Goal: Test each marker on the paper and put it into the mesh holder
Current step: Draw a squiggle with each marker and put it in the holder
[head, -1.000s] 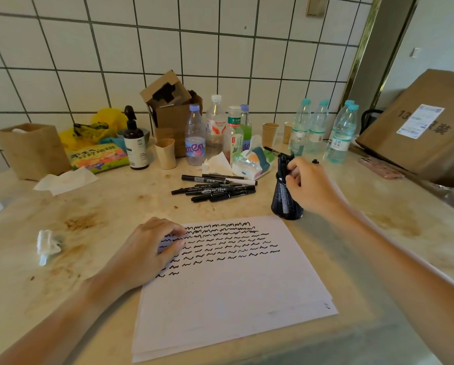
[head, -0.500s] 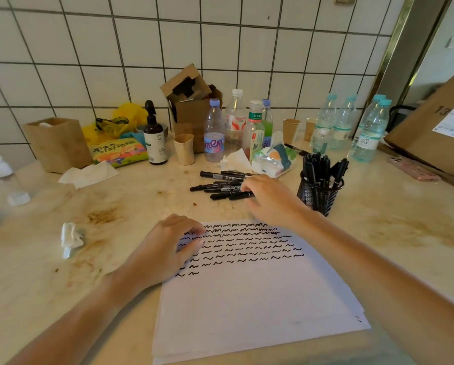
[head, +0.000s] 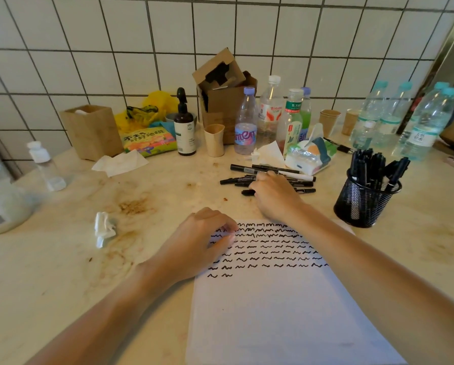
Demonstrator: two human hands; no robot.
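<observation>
A white sheet of paper (head: pixel 286 312) with several rows of black squiggles lies on the counter in front of me. My left hand (head: pixel 202 241) rests on its top left corner, fingertips pressing the sheet. Behind the paper lies a pile of several black markers (head: pixel 296 177). My right hand (head: pixel 275 198) covers the near side of that pile, its fingers curled round a black marker (head: pixel 247 192) whose end pokes out to the left. A black mesh holder (head: pixel 362 206) stands to the right of the paper, with several markers (head: pixel 370 164) upright in it.
Plastic bottles (head: pixel 245 122), an open cardboard box (head: pixel 220 96), paper cups (head: pixel 329 119) and a tissue pack (head: pixel 310 156) line the tiled wall. More water bottles (head: pixel 428 122) stand at the back right. A crumpled tissue (head: pixel 103 227) and a glass jar (head: pixel 2 198) sit to the left.
My right hand left the mesh holder, crossed left to the marker pile and now closes on a marker there. My left hand stays on the paper. The view has shifted.
</observation>
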